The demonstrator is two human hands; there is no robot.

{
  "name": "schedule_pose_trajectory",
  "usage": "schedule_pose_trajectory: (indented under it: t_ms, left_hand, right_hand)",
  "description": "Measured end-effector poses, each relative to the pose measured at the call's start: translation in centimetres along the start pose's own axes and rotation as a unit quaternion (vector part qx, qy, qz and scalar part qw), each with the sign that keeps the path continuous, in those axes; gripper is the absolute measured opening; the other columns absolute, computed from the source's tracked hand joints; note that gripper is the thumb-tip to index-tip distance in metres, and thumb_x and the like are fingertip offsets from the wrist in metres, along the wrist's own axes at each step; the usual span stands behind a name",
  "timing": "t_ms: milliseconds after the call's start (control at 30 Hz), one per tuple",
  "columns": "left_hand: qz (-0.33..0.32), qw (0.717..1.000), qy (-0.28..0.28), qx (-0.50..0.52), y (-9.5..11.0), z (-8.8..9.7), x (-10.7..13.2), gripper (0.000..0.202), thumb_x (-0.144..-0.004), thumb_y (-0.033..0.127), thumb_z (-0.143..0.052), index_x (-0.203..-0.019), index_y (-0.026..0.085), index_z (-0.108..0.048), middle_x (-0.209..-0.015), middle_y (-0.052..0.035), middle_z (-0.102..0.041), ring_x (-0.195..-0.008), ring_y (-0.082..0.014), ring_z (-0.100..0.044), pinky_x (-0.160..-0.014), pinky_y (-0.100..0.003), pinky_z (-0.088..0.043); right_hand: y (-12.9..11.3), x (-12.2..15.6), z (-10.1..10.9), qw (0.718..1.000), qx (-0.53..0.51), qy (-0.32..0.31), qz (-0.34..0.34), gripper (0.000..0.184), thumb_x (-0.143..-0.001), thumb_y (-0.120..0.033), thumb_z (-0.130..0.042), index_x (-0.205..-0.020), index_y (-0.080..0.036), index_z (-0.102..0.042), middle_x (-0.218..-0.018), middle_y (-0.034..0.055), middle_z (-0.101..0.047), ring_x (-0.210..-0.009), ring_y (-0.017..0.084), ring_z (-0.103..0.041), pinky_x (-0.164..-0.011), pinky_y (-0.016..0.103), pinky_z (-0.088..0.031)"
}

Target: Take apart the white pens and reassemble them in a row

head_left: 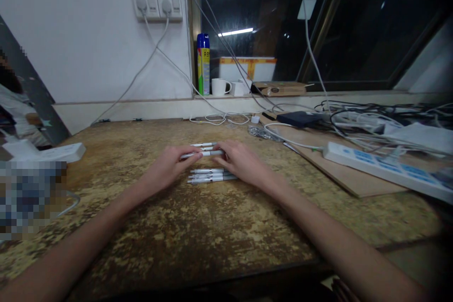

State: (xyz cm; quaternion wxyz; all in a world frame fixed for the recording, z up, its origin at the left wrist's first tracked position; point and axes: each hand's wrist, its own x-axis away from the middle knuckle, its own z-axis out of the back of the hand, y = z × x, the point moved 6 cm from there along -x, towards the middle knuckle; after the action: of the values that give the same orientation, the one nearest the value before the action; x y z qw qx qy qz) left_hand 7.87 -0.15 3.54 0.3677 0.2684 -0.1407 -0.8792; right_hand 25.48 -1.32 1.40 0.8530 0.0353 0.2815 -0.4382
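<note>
Several white pens lie side by side on the worn brown table (198, 226). Both hands grip one white pen (204, 153) lying crosswise: my left hand (170, 165) pinches its left end, my right hand (242, 163) closes on its right end. Another pen or two (203, 145) rest just beyond it. A small group of pens (210, 176) lies just in front, between my wrists.
A white power strip (382, 170) sits on a board at the right among tangled cables (371, 118). Another white strip (56, 152) lies at the left. A spray can (203, 63) and a mug (219, 87) stand on the window ledge. A person's blurred shape is at far left.
</note>
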Motion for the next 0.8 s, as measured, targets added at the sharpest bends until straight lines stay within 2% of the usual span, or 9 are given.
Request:
schedule_pose_trajectory:
  t_ms: [67,200,333,433,500,600,733,800]
  left_hand:
    - [-0.015,1.0,0.014,-0.021,-0.09,-0.13,0.18,0.035,-0.103,0.044,-0.05,-0.113,0.024,-0.077,-0.114,-0.0064,-0.078,-0.1,-0.025,-0.072,-0.087,-0.036,-0.052]
    - [-0.024,0.998,0.026,-0.044,-0.26,-0.57,0.4,0.035,-0.103,0.044,-0.05,-0.112,0.025,-0.077,-0.117,-0.0074,-0.078,-0.102,-0.0259,-0.072,-0.088,-0.039,-0.053]
    - [-0.032,0.998,0.04,-0.023,-0.42,-0.64,0.42,0.033,-0.103,0.044,-0.05,-0.113,0.026,-0.077,-0.118,-0.0071,-0.078,-0.102,-0.0259,-0.072,-0.088,-0.041,-0.054]
    - [-0.038,0.998,0.044,-0.013,-0.48,-0.63,0.41,0.032,-0.103,0.044,-0.051,-0.113,0.027,-0.076,-0.116,-0.0064,-0.078,-0.1,-0.0249,-0.072,-0.087,-0.04,-0.053]
    - [-0.038,0.998,0.038,-0.013,-0.38,-0.67,0.4,0.033,-0.103,0.045,-0.05,-0.112,0.026,-0.076,-0.114,-0.0061,-0.078,-0.099,-0.0242,-0.072,-0.086,-0.039,-0.053]
    - [-0.034,0.999,0.031,-0.012,-0.11,-0.7,0.4,0.034,-0.103,0.045,-0.05,-0.11,0.024,-0.077,-0.113,-0.0058,-0.078,-0.099,-0.0238,-0.071,-0.087,-0.037,-0.052]
    - [-0.031,0.999,0.03,-0.008,0.05,-0.71,0.42,0.033,-0.103,0.044,-0.05,-0.112,0.025,-0.077,-0.115,-0.0059,-0.078,-0.1,-0.0236,-0.071,-0.087,-0.037,-0.052]
    - [-0.031,0.999,0.028,-0.005,0.07,-0.77,0.42,0.034,-0.104,0.044,-0.05,-0.115,0.026,-0.077,-0.117,-0.0058,-0.078,-0.101,-0.0238,-0.071,-0.088,-0.038,-0.052]
  right_hand:
    - [0.23,-0.05,0.2,0.997,-0.078,0.002,-0.004,0.021,-0.102,-0.035,-0.055,-0.108,-0.019,-0.067,-0.103,0.0079,-0.073,-0.095,0.022,-0.064,-0.086,0.033,-0.045]
    - [0.71,-0.16,0.26,0.986,-0.163,0.0,-0.012,0.029,-0.106,-0.034,-0.046,-0.1,-0.019,-0.069,-0.1,0.0065,-0.073,-0.095,0.02,-0.064,-0.086,0.032,-0.045]
    - [0.95,-0.21,0.2,0.975,-0.222,0.024,-0.009,0.015,-0.101,-0.029,-0.057,-0.103,-0.019,-0.067,-0.103,0.0064,-0.072,-0.097,0.019,-0.064,-0.088,0.032,-0.046]
    - [0.76,-0.19,0.17,0.967,-0.253,0.033,-0.018,0.015,-0.096,-0.03,-0.064,-0.106,-0.019,-0.065,-0.108,0.007,-0.071,-0.1,0.02,-0.063,-0.09,0.033,-0.047]
    - [0.61,-0.16,0.02,0.966,-0.257,0.013,-0.038,0.017,-0.1,-0.034,-0.057,-0.1,-0.019,-0.067,-0.102,0.0065,-0.072,-0.094,0.019,-0.064,-0.087,0.032,-0.047]
    - [0.52,-0.12,-0.13,0.965,-0.256,-0.019,-0.056,0.031,-0.105,-0.036,-0.047,-0.088,-0.018,-0.067,-0.089,0.0046,-0.072,-0.081,0.018,-0.062,-0.079,0.031,-0.045]
    - [0.6,-0.19,0.06,0.956,-0.291,-0.002,-0.042,0.014,-0.097,-0.031,-0.062,-0.1,-0.018,-0.067,-0.1,0.0054,-0.072,-0.093,0.018,-0.064,-0.084,0.031,-0.047]
    - [0.73,-0.19,-0.06,0.951,-0.306,0.005,-0.046,0.017,-0.094,-0.033,-0.066,-0.103,-0.018,-0.067,-0.102,0.0058,-0.072,-0.095,0.018,-0.064,-0.085,0.03,-0.048]
